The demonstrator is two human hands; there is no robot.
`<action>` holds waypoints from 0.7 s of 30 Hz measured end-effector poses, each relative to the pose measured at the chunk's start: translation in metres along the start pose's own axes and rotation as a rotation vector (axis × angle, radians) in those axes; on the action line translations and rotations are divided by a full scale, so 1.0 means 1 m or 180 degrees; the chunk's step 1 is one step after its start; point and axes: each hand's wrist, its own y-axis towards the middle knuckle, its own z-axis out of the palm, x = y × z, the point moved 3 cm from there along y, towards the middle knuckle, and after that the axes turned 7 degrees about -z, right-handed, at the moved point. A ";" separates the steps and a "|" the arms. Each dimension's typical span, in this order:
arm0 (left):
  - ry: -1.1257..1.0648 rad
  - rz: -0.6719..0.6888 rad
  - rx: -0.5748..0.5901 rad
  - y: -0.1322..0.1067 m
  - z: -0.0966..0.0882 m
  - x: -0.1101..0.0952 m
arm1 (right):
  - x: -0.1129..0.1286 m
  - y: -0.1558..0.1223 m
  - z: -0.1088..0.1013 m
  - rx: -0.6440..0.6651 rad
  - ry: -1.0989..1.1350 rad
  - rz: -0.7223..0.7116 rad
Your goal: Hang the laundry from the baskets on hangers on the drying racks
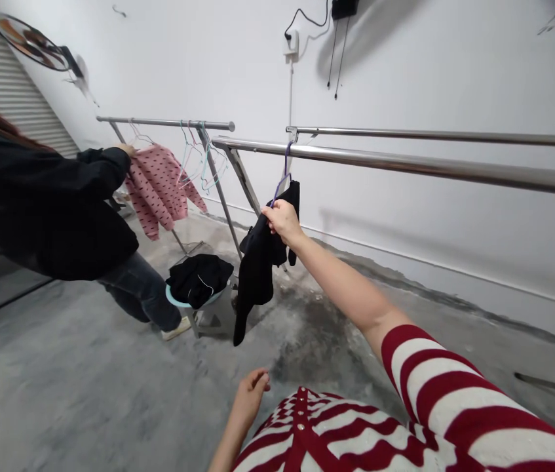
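Note:
A black long-sleeved garment (257,262) hangs on a purple hanger (287,160), whose hook is over the thick metal rail (385,160). My right hand (284,221) reaches out and is closed on the garment's shoulder, at the hanger's near end. Low in front of my striped top, my left hand (251,393) is held with loosely curled fingers and nothing visible in it. A heap of black cloth (201,275) with a pale cord lies in a light blue basin (179,298) on a grey stool (213,322).
At left, a person in a dark jacket (51,203) touches a pink patterned top (159,183) on a second rack (159,122). Several bare hangers (203,157) hang beside it. A white wall (405,65) stands behind the racks, with a socket (291,46).

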 end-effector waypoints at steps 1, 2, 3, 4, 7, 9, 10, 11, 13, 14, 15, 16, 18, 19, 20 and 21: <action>0.0016 0.0009 0.0033 -0.001 0.002 -0.003 | -0.001 -0.004 -0.001 -0.0140 0.0028 -0.0084; 0.0036 0.0012 0.0060 -0.002 0.003 -0.004 | -0.003 -0.011 -0.002 -0.0238 0.0061 -0.0173; 0.0061 0.0013 0.0084 -0.002 0.004 -0.005 | -0.007 -0.021 -0.003 -0.0282 0.0087 -0.0241; 0.0091 0.0019 0.0112 -0.001 0.005 -0.005 | -0.014 -0.036 -0.005 -0.0270 0.0096 -0.0273; 0.0214 0.0068 0.0249 0.002 0.011 -0.005 | -0.054 -0.102 -0.011 0.0023 -0.0034 -0.0050; 0.0336 0.0118 0.0403 0.005 0.018 -0.006 | -0.094 -0.162 -0.018 0.0560 -0.0212 0.0516; 0.0411 0.0149 0.0502 0.007 0.023 -0.006 | -0.115 -0.196 -0.023 0.0786 -0.0268 0.0964; 0.0497 0.0188 0.0617 0.008 0.029 -0.007 | -0.135 -0.231 -0.030 0.0850 -0.0292 0.1496; 0.0702 0.0276 0.0895 0.011 0.043 -0.010 | -0.163 -0.297 -0.049 0.0649 -0.0307 0.2213; 0.0819 0.0320 0.1054 0.012 0.051 -0.011 | -0.172 -0.326 -0.058 0.0469 -0.0336 0.2392; 0.0945 0.0362 0.1222 0.013 0.060 -0.012 | -0.177 -0.353 -0.068 0.0250 -0.0373 0.2550; 0.1077 0.0400 0.1392 0.014 0.070 -0.015 | -0.180 -0.378 -0.078 0.0013 -0.0420 0.2657; 0.1349 0.0481 0.1733 0.015 0.092 -0.021 | -0.181 -0.421 -0.097 -0.0473 -0.0513 0.2849; 0.1487 0.0532 0.1900 0.014 0.105 -0.025 | -0.179 -0.440 -0.107 -0.0712 -0.0564 0.2914; 0.1625 0.0589 0.2062 0.013 0.119 -0.031 | -0.177 -0.457 -0.117 -0.0945 -0.0623 0.2958; 0.1758 0.0654 0.2219 0.011 0.134 -0.036 | -0.175 -0.474 -0.127 -0.1165 -0.0686 0.2986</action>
